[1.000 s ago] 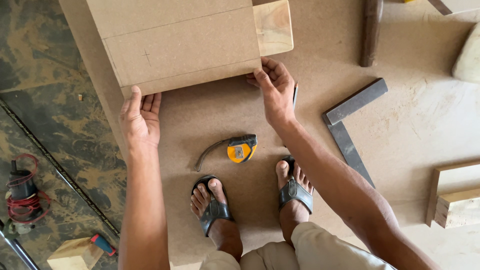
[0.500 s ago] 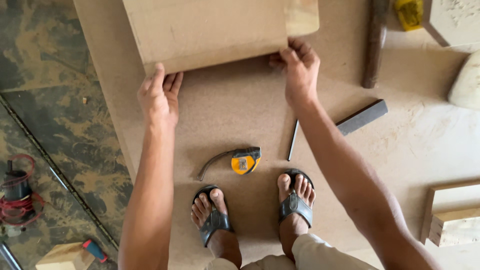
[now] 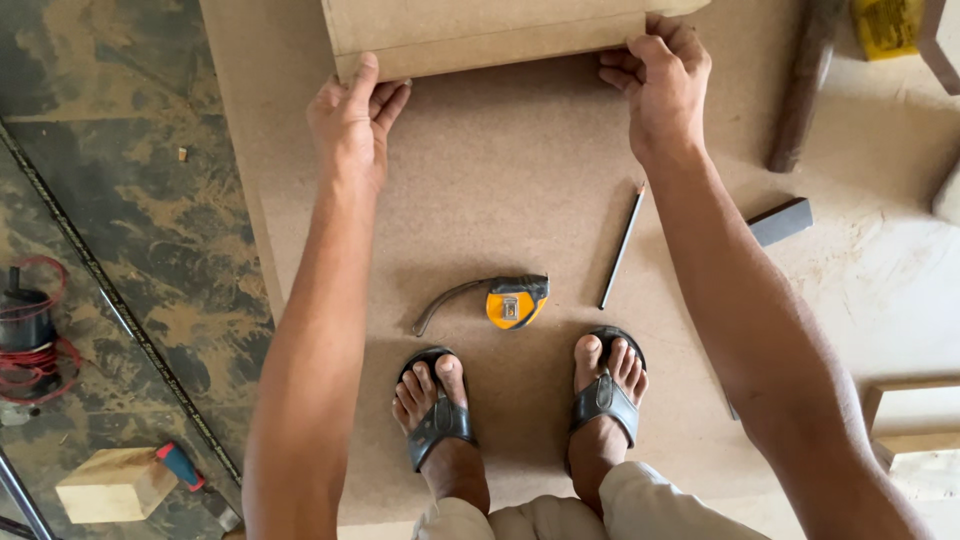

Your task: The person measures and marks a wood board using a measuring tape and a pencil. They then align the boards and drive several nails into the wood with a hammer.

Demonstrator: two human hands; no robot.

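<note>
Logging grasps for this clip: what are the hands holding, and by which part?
Both hold the smaller fibreboard panel by its near edge: left hand at the near left corner, right hand at the near right corner.

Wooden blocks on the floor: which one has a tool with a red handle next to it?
The pale wooden block at bottom left on the dark floor. A red-handled tool lies against it. The wooden pieces at the right edge have none.

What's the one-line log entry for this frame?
left hand: grips board piece near left corner | right hand: grips right corner | beneath: large board sheet | loose on sheet: tape measure, pencil
</note>
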